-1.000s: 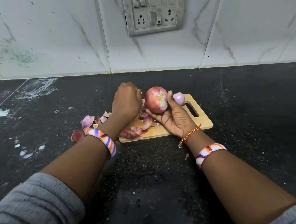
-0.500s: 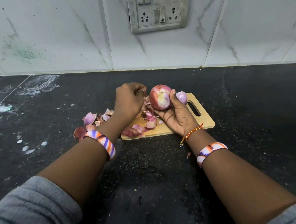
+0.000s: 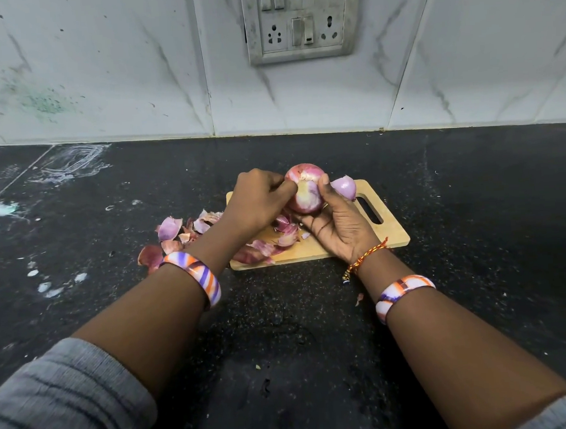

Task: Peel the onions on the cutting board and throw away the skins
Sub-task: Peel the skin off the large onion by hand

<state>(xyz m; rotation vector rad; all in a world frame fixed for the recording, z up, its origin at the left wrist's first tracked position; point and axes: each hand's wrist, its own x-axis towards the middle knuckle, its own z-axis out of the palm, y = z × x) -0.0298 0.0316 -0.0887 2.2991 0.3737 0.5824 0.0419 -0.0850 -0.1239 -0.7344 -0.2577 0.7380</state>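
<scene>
Papery purple skins [image 3: 169, 228] lie scattered on the dark surface [image 3: 470, 188] at far left, spilling onto the near edge of the wooden cutting board [image 3: 390, 231]. Moving in, the left hand [image 3: 255, 204] is curled tight, its fingers pinching at the onion [image 3: 306, 188] near the pale patch where the skin is already lifted. That onion sits raised above the board, cradled by the right hand [image 3: 338, 226], fingers wrapped underneath and thumb pressed against its right side. Just beyond the thumb, a smaller peeled piece [image 3: 344, 187] rests on the board. To do this well, I'd say catch the loose edge and pull down along the curve, turning the onion in the right palm so strips come off whole. Plenty of skins to gather for the bin afterwards.
</scene>
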